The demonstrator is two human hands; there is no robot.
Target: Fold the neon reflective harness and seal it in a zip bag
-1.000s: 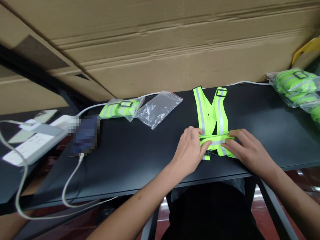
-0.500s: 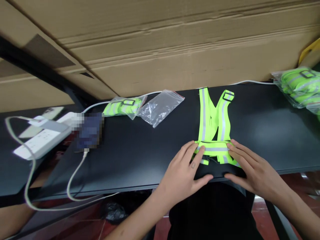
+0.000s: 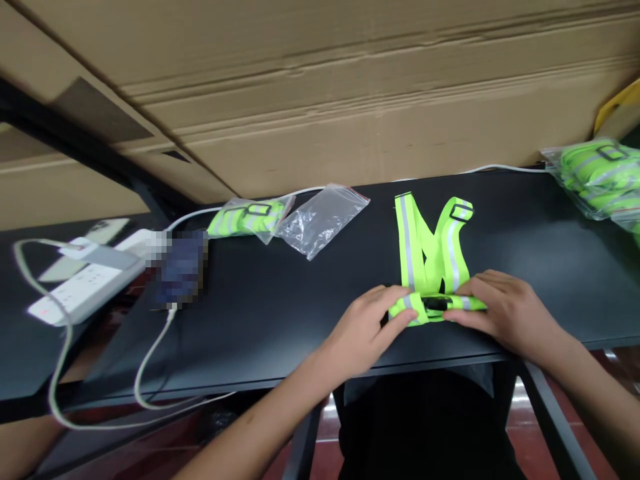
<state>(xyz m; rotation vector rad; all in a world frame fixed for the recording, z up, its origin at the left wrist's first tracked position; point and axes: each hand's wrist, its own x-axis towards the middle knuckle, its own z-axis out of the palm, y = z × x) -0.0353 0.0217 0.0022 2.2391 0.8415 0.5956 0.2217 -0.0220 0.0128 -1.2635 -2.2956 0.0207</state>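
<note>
A neon-yellow reflective strap vest (image 3: 434, 252) with grey stripes lies on the black table (image 3: 280, 313), its two shoulder straps running away from me. My left hand (image 3: 367, 327) pinches the left end of the folded waist band near the table's front edge. My right hand (image 3: 505, 310) presses and grips the band's right end. A black buckle shows between the two hands.
An empty clear zip bag (image 3: 320, 217) and a bagged vest (image 3: 245, 219) lie at the back left. More bagged vests (image 3: 597, 175) pile at the right. A phone (image 3: 179, 268) on a white cable, a power strip (image 3: 83, 287) and a cardboard wall (image 3: 350, 87) are around.
Both hands moved forward from the table edge and closed on the waist band, folding it up narrower over the base of the straps.
</note>
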